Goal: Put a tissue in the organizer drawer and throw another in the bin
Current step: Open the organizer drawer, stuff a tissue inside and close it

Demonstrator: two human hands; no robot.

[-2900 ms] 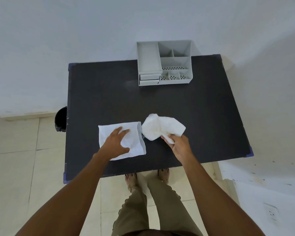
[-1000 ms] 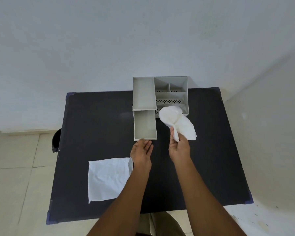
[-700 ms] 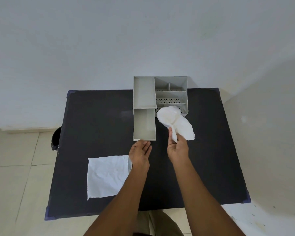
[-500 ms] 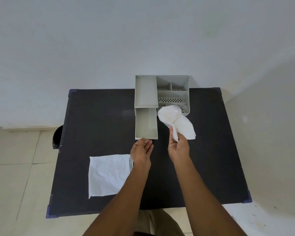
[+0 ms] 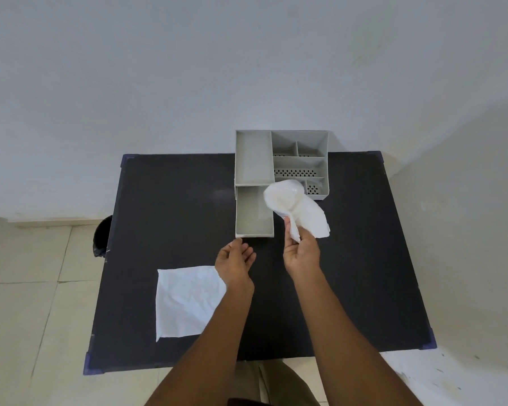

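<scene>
A grey organizer (image 5: 254, 159) stands at the far edge of the black table (image 5: 364, 259). Its lower drawer (image 5: 252, 213) is pulled out toward me and looks empty. My right hand (image 5: 301, 253) pinches a loosely bunched white tissue (image 5: 298, 209), held up just right of the drawer and overlapping its right rim. My left hand (image 5: 235, 260) hovers a little in front of the drawer's front edge, fingers apart and empty. A second tissue (image 5: 185, 303) lies flat on the table near the left front, partly under my left forearm.
A black bin (image 5: 101, 235) stands on the tiled floor beside the table's left edge, mostly hidden by the tabletop. White walls close in behind the table and on the right.
The drawer has been pulled out since the earliest frame and my right hand has carried the bunched tissue up beside it. In the last second my left hand drew slightly back from the drawer front.
</scene>
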